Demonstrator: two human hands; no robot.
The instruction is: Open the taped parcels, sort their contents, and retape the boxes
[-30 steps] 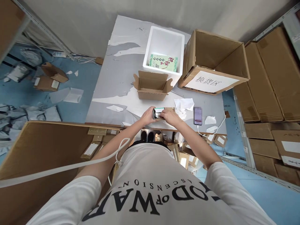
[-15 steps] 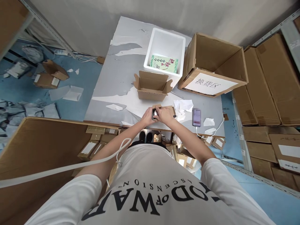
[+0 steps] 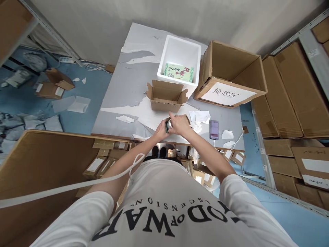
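Note:
At the table's front edge my two hands meet around a small dark green-edged box (image 3: 167, 127). My left hand (image 3: 161, 130) is closed on the side of this box. A shiny silver rounded object (image 3: 169, 124) shows at its opening, and the fingers of my right hand (image 3: 179, 124) are closed on it; its kind cannot be made out. Part of a brown cardboard piece (image 3: 187, 119) shows behind my right hand. Just beyond stands an open small cardboard box (image 3: 166, 105) with its flaps up.
Behind it are a white foam box (image 3: 161, 65) holding a green printed card (image 3: 180, 72) and a large open carton (image 3: 205, 73) with a handwritten label. Right of my hands lie crumpled paper (image 3: 200, 117) and a phone (image 3: 214, 129) on a cable. Shelves of cartons (image 3: 295, 92) flank the right.
My right hand's index finger has lifted and points forward. The small box has tilted slightly, showing its green edge and more of the silver object. The view has shifted a little.

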